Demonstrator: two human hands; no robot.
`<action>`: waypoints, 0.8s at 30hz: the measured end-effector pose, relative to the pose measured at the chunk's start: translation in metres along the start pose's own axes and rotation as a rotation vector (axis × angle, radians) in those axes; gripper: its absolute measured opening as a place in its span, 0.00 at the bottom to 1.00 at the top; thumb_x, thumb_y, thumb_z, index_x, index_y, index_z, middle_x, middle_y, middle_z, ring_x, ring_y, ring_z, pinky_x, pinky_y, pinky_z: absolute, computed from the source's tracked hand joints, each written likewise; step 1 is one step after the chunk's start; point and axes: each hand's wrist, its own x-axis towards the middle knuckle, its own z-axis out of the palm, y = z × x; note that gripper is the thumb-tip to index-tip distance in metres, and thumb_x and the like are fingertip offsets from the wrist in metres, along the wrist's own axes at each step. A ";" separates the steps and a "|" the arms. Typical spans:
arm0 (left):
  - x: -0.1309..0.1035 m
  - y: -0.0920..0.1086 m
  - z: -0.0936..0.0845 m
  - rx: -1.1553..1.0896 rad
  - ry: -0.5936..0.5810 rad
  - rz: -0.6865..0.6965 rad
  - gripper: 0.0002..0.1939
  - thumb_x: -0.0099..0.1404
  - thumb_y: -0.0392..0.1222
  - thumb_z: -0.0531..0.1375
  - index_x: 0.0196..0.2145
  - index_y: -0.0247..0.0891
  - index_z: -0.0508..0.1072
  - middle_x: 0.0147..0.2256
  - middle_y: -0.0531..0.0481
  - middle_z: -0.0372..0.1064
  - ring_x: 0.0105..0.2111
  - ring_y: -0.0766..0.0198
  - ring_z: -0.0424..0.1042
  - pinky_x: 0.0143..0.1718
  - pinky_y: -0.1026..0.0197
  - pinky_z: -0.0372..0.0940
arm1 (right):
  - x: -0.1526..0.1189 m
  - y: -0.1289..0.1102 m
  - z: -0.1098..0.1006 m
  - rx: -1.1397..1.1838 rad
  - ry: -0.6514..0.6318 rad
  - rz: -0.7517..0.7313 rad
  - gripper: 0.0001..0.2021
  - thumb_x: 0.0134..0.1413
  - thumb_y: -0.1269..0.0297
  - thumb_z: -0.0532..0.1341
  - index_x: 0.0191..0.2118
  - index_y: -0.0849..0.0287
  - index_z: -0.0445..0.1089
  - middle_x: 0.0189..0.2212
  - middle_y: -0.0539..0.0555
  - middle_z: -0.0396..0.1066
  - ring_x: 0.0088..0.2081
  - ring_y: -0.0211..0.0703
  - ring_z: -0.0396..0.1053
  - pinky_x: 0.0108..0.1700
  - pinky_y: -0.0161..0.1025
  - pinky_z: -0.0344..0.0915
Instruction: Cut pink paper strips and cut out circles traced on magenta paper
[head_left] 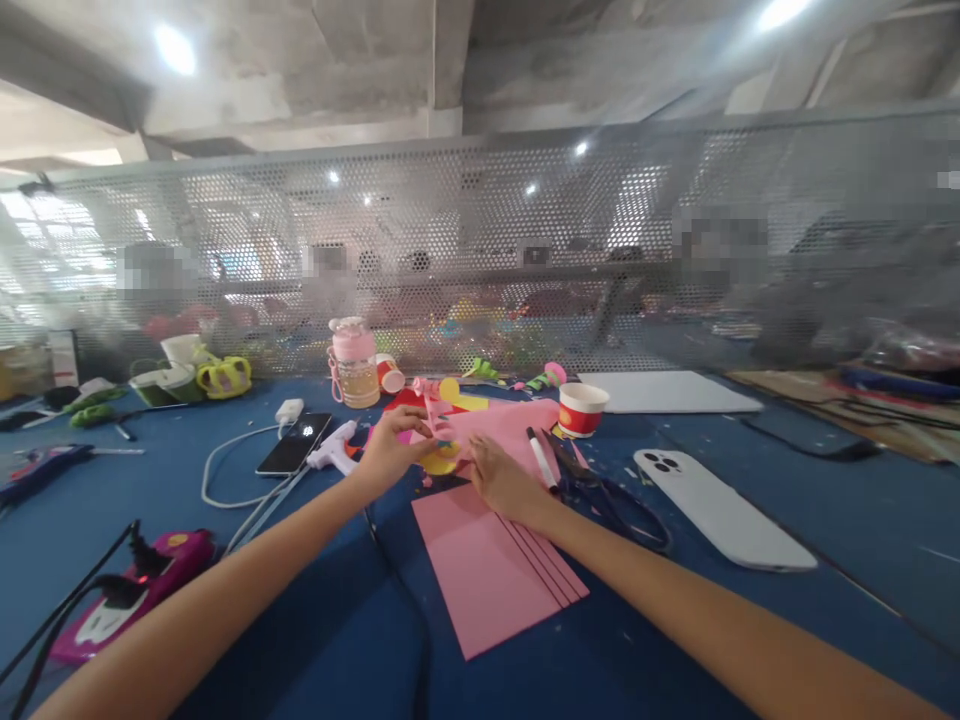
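Marker and scissors crowd the crosswise pink sheet. Left hand curls, right hand bunches; can't tell if they're pinching.

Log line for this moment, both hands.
left hand: at yellow piece | right hand: over pink sheets | glue gun: beside left forearm

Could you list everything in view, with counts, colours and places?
Ceiling lights: several, white, above
Mesh screen: one, grey, behind
Table: one, blue, below
Paper sheets: several, pink, centre
Yellow piece: one, yellow, between hands
Bottle: one, pink, rear left
Cups: two, red-white, rear
Phones: two, black left, white right
Charger: one, white, left
Glue gun: one, pale, left
Power strip: one, magenta, left
Marker: one, black-white, right
Scissors: one, blue, right
Slab: one, white, rear right
Other bits: uncounted, mixed, scattered
Left hand: one, centre
Right hand: one, centre
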 end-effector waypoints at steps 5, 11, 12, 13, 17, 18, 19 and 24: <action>0.032 -0.008 -0.017 0.316 0.072 -0.103 0.04 0.46 0.34 0.64 0.18 0.37 0.71 0.31 0.51 0.71 0.36 0.62 0.69 0.39 0.62 0.61 | 0.004 -0.010 -0.013 0.002 -0.077 0.115 0.23 0.48 0.74 0.48 0.51 0.76 0.63 0.50 0.72 0.63 0.53 0.56 0.61 0.54 0.53 0.59; 0.081 -0.033 -0.004 0.442 0.095 -0.261 0.04 0.53 0.37 0.62 0.26 0.33 0.73 0.32 0.49 0.71 0.37 0.59 0.69 0.41 0.59 0.62 | 0.009 -0.019 -0.028 -0.012 -0.165 0.154 0.24 0.47 0.75 0.48 0.51 0.80 0.62 0.52 0.73 0.60 0.55 0.56 0.58 0.56 0.51 0.57; 0.089 -0.037 0.000 0.455 0.086 -0.293 0.06 0.55 0.39 0.61 0.30 0.32 0.73 0.34 0.48 0.70 0.38 0.58 0.69 0.41 0.57 0.63 | 0.010 -0.021 -0.030 -0.018 -0.173 0.154 0.24 0.47 0.75 0.48 0.51 0.80 0.61 0.52 0.73 0.60 0.56 0.55 0.58 0.56 0.50 0.57; 0.095 -0.040 0.004 0.464 0.080 -0.322 0.10 0.58 0.41 0.58 0.36 0.33 0.71 0.38 0.47 0.69 0.39 0.59 0.68 0.41 0.55 0.64 | 0.010 -0.022 -0.032 -0.023 -0.180 0.155 0.24 0.47 0.76 0.48 0.52 0.80 0.61 0.53 0.72 0.60 0.56 0.54 0.57 0.57 0.49 0.56; 0.112 -0.054 0.017 0.470 0.068 -0.395 0.17 0.63 0.44 0.54 0.47 0.34 0.65 0.46 0.46 0.64 0.43 0.58 0.67 0.41 0.52 0.65 | 0.012 -0.026 -0.038 -0.039 -0.191 0.174 0.25 0.47 0.77 0.48 0.52 0.83 0.60 0.53 0.72 0.60 0.56 0.53 0.56 0.58 0.46 0.54; 0.115 -0.058 0.019 0.466 0.068 -0.404 0.16 0.62 0.44 0.54 0.47 0.34 0.65 0.46 0.46 0.64 0.43 0.57 0.67 0.41 0.52 0.65 | 0.012 -0.027 -0.039 -0.041 -0.192 0.177 0.25 0.47 0.77 0.48 0.52 0.84 0.59 0.53 0.72 0.59 0.57 0.53 0.56 0.59 0.46 0.53; 0.116 -0.062 0.021 0.461 0.067 -0.411 0.16 0.62 0.44 0.54 0.46 0.34 0.65 0.46 0.46 0.64 0.43 0.57 0.67 0.41 0.52 0.65 | 0.012 -0.028 -0.041 -0.042 -0.194 0.176 0.25 0.48 0.77 0.48 0.52 0.85 0.59 0.53 0.73 0.59 0.57 0.53 0.56 0.59 0.46 0.53; 0.117 -0.081 0.028 0.439 0.060 -0.420 0.17 0.62 0.43 0.54 0.47 0.34 0.64 0.46 0.44 0.63 0.42 0.59 0.67 0.41 0.52 0.65 | 0.013 -0.031 -0.043 -0.043 -0.215 0.166 0.25 0.48 0.77 0.48 0.53 0.86 0.58 0.53 0.73 0.58 0.57 0.53 0.54 0.59 0.46 0.52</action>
